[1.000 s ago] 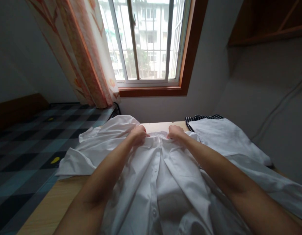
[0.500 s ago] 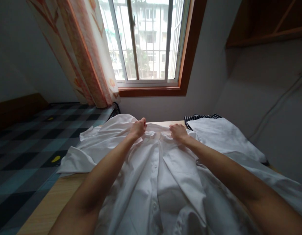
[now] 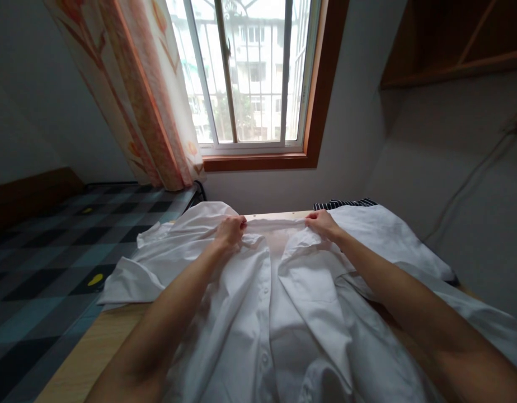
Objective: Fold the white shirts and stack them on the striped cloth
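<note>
A white button-up shirt (image 3: 241, 302) lies spread on a light wooden table (image 3: 103, 336), its collar end away from me and its button strip running down the middle. My left hand (image 3: 232, 229) pinches the collar band at its left side. At the right side of the same band, my right hand (image 3: 323, 224) is closed on the cloth. Between the two hands the band is stretched nearly straight, and the front opens below it. One sleeve spreads out to the left; the right one is partly hidden by my forearm.
A checked bed (image 3: 36, 268) stands along the left side. Folded white cloth (image 3: 380, 229) lies at the right, with black-and-white striped fabric (image 3: 346, 204) behind it. A curtain (image 3: 145, 112) hangs beside the window (image 3: 258, 84). A wooden shelf (image 3: 455, 67) juts from the right wall.
My hands have moved apart, the left one slightly left and the right one to the right. The collar band is drawn wider and the neck opening has spread.
</note>
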Motion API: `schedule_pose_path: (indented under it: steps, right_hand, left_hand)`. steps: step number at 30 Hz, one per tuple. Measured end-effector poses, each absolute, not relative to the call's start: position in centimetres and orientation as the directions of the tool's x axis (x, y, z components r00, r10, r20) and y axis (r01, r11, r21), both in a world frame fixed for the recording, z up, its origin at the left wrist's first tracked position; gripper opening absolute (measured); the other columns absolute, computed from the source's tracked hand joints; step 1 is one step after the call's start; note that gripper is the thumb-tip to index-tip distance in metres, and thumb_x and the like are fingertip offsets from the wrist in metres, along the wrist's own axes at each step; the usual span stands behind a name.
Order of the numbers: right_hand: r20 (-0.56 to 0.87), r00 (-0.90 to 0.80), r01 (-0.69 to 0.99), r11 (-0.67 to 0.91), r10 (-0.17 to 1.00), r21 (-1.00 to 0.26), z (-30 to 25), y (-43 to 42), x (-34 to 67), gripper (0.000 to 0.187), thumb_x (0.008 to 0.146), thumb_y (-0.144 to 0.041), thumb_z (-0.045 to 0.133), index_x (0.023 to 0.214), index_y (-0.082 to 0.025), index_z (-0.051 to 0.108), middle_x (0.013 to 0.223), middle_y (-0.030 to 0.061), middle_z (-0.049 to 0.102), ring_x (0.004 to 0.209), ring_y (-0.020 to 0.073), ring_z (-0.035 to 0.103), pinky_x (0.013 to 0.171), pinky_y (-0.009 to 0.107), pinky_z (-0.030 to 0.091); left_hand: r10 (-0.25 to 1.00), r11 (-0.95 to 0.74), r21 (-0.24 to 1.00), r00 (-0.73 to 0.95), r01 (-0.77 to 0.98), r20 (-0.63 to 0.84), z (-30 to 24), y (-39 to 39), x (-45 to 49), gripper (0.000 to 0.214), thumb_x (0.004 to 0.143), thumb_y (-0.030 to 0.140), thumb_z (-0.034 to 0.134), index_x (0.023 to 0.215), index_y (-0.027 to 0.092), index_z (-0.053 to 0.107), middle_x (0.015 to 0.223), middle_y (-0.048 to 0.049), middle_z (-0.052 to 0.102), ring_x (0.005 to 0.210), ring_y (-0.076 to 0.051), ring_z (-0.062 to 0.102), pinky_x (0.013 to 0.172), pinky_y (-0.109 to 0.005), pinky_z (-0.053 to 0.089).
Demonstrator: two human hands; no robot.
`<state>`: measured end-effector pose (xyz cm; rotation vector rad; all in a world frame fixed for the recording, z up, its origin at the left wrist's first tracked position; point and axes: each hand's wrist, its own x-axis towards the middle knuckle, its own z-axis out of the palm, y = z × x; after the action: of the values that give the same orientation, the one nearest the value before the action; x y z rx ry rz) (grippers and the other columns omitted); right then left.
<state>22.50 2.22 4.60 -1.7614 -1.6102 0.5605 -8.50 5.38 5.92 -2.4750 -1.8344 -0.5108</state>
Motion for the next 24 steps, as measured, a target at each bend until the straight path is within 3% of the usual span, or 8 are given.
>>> schedule_pose_path:
  steps: [5, 8, 10, 14, 18, 21, 24]
  right_hand:
    - [0.154, 0.161, 0.862, -0.063, 0.975, -0.502, 4.6, 1.1, 21.5, 0.035, 0.071, -0.038, 0.070, 0.100, -0.019, 0.072, 0.098, 0.0079, 0.073, 0.089, 0.0221, 0.065, 0.073, 0.027, 0.046]
    - [0.186, 0.161, 0.929, -0.084, 0.969, -0.361, 5.0, 0.7, 20.5, 0.023, 0.080, -0.039, 0.065, 0.090, -0.020, 0.073, 0.097, 0.0114, 0.072, 0.093, 0.0258, 0.065, 0.078, 0.032, 0.046]
    - [0.196, 0.131, 0.947, -0.063, 0.972, -0.316, 5.3, 0.8, 20.0, 0.022, 0.086, -0.037, 0.059, 0.085, -0.021, 0.073, 0.096, 0.0132, 0.072, 0.093, 0.0263, 0.065, 0.080, 0.033, 0.046]
    - [0.231, 0.171, 0.956, -0.105, 0.958, -0.273, 5.7, 1.9, 19.8, 0.030, 0.094, -0.038, 0.051, 0.092, -0.019, 0.073, 0.100, 0.0173, 0.071, 0.096, 0.0285, 0.066, 0.082, 0.037, 0.046]
    - [0.171, 0.199, 0.949, -0.146, 0.965, -0.280, 5.5, 3.7, 20.0, 0.023, 0.091, -0.032, 0.057, 0.096, -0.017, 0.074, 0.103, 0.0194, 0.070, 0.101, 0.0293, 0.065, 0.086, 0.037, 0.047]
    - [0.136, 0.245, 0.914, -0.182, 0.960, -0.363, 5.2, 5.0, 19.7, 0.020, 0.089, -0.027, 0.059, 0.096, -0.016, 0.073, 0.106, 0.0195, 0.070, 0.104, 0.0297, 0.065, 0.087, 0.037, 0.047]
    - [0.142, 0.275, 0.873, -0.185, 0.951, -0.451, 4.9, 5.4, 19.8, 0.031, 0.096, -0.033, 0.046, 0.112, -0.016, 0.067, 0.112, 0.0161, 0.069, 0.104, 0.0246, 0.065, 0.087, 0.033, 0.048]
  left_hand:
    - [0.950, -0.313, 0.275, 0.295, 0.909, 0.107, 6.4, 5.8, -8.0, 0.030, 0.078, 0.023, 0.063, 0.108, 0.021, 0.070, 0.094, -0.0070, 0.074, 0.086, -0.021, 0.067, 0.074, -0.026, 0.047]
    - [0.940, -0.340, 0.278, 0.331, 0.899, 0.078, 6.7, 6.1, -7.0, 0.036, 0.075, 0.033, 0.069, 0.109, 0.023, 0.069, 0.081, -0.0036, 0.074, 0.080, -0.020, 0.067, 0.073, -0.025, 0.047]
    - [0.945, -0.327, 0.205, 0.318, 0.922, 0.075, 6.7, 6.4, -6.3, 0.026, 0.074, 0.037, 0.069, 0.096, 0.023, 0.073, 0.078, -0.0038, 0.073, 0.080, -0.021, 0.068, 0.073, -0.025, 0.047]
    - [0.947, -0.314, 0.111, 0.302, 0.943, 0.113, 6.8, 7.5, -5.4, 0.019, 0.079, 0.037, 0.062, 0.077, 0.022, 0.073, 0.084, -0.0069, 0.074, 0.082, -0.021, 0.068, 0.072, -0.024, 0.048]
    - [0.966, -0.256, 0.181, 0.260, 0.950, 0.003, 7.1, 9.0, -4.9, 0.021, 0.080, 0.041, 0.063, 0.077, 0.022, 0.073, 0.083, -0.0076, 0.074, 0.080, -0.021, 0.069, 0.071, -0.025, 0.049]
    - [0.991, -0.133, 0.200, 0.134, 0.971, 0.006, 7.1, 9.4, -3.9, 0.018, 0.076, 0.034, 0.068, 0.085, 0.019, 0.073, 0.096, -0.0136, 0.073, 0.092, -0.028, 0.068, 0.077, -0.031, 0.050]
    - [0.995, -0.061, 0.227, 0.041, 0.972, 0.094, 6.6, 8.9, -2.9, 0.031, 0.083, 0.027, 0.059, 0.112, 0.017, 0.067, 0.112, -0.0186, 0.068, 0.105, -0.031, 0.064, 0.084, -0.037, 0.050]
